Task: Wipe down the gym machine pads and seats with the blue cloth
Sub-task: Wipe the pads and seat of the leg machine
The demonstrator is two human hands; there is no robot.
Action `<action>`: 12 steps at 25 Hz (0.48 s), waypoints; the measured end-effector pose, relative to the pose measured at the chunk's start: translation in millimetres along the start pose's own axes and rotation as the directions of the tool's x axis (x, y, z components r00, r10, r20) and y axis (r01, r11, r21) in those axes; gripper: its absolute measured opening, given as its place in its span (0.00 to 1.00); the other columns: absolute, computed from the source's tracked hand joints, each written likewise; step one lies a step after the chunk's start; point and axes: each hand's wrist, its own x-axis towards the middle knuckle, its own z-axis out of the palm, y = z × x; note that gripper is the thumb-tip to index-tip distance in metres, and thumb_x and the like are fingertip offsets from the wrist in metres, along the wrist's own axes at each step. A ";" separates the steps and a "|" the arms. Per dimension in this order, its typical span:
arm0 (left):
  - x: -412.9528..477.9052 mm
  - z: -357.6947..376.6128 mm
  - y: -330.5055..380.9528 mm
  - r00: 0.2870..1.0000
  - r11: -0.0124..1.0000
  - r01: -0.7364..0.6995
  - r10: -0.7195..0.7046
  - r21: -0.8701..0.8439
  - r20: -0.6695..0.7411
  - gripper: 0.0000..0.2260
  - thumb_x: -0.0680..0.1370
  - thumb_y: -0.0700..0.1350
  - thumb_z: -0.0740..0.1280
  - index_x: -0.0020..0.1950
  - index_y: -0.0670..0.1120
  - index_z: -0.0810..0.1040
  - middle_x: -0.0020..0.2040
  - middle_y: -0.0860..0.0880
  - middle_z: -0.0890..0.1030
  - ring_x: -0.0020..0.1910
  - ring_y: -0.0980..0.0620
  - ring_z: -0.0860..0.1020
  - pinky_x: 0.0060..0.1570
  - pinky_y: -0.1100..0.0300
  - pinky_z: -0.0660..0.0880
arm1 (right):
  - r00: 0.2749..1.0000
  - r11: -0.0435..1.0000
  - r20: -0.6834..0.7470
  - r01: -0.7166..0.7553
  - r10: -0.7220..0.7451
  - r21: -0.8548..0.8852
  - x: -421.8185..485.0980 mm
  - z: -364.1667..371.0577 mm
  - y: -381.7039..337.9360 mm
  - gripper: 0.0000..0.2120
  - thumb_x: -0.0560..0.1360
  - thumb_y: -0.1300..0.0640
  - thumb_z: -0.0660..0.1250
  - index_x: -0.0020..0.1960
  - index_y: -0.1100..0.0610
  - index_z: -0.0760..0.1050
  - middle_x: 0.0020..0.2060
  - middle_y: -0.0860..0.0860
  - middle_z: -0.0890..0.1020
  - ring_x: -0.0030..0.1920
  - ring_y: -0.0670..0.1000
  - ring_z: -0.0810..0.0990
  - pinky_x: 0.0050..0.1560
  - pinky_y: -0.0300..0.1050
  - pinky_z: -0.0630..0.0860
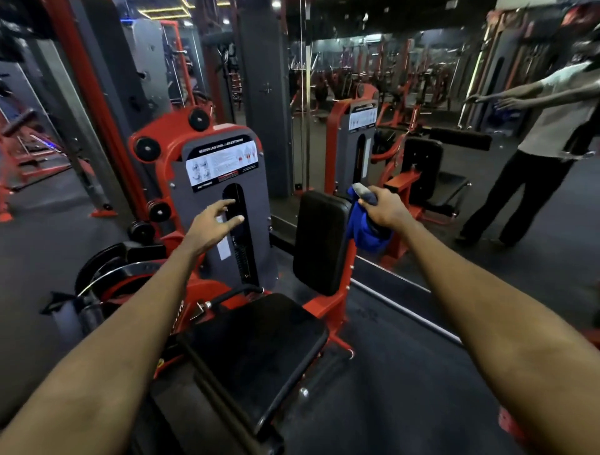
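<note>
Blue cloth [363, 224] hangs bunched inside right hand's [384, 209] curled fingers [368, 199].

Floor: dark, matt flooring [48, 233] runs under all the equipment.
Mirror: a large wall mirror [454, 201] fills the right side and meets the floor along a pale metal strip [402, 310].
Pillar: a grey column [263, 81] stands at the mirror's left edge.
Left side: a tall red and grey upright frame [87, 84], with low red equipment [22, 152] beyond it, blurred.
Reflection: rows of red machines [406, 78] recede into the distance.
Light: dim overall, with small ceiling spots [276, 4] and a yellow glowing strip [165, 12] overhead.
</note>
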 end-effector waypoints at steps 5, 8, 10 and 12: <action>97.6 40.0 -20.2 0.999 0.999 0.002 0.000 -0.054 0.036 0.23 0.79 0.55 0.72 0.73 0.57 0.73 0.71 0.44 0.76 0.72 0.46 0.72 0.67 0.53 0.68 | 0.999 0.998 0.001 -0.039 0.039 -0.045 92.4 21.4 22.4 0.15 0.80 0.51 0.67 0.63 0.57 0.77 0.56 0.61 0.83 0.58 0.62 0.80 0.56 0.49 0.74; 155.2 63.9 -35.2 0.998 0.998 0.000 0.004 -0.070 0.060 0.23 0.79 0.54 0.72 0.73 0.57 0.73 0.70 0.45 0.76 0.72 0.48 0.72 0.66 0.58 0.67 | 0.998 0.998 -0.018 -0.065 0.064 -0.026 147.2 35.7 41.2 0.13 0.80 0.52 0.66 0.61 0.58 0.77 0.55 0.61 0.83 0.58 0.62 0.80 0.56 0.48 0.73; 189.2 88.1 -40.6 0.996 0.997 0.012 -0.005 -0.081 0.090 0.23 0.79 0.54 0.71 0.74 0.57 0.73 0.71 0.45 0.76 0.72 0.49 0.72 0.63 0.60 0.66 | 0.998 0.997 -0.005 -0.068 0.068 -0.043 182.8 48.1 57.5 0.12 0.80 0.52 0.66 0.60 0.58 0.77 0.55 0.60 0.83 0.57 0.62 0.80 0.55 0.49 0.74; 214.1 111.2 -45.3 0.994 0.996 0.023 -0.014 -0.083 0.110 0.23 0.79 0.53 0.71 0.74 0.56 0.73 0.71 0.45 0.75 0.72 0.49 0.71 0.62 0.61 0.65 | 0.999 0.997 0.006 -0.053 0.053 -0.058 210.9 60.6 72.2 0.12 0.80 0.52 0.66 0.59 0.58 0.77 0.55 0.61 0.83 0.57 0.63 0.80 0.56 0.52 0.75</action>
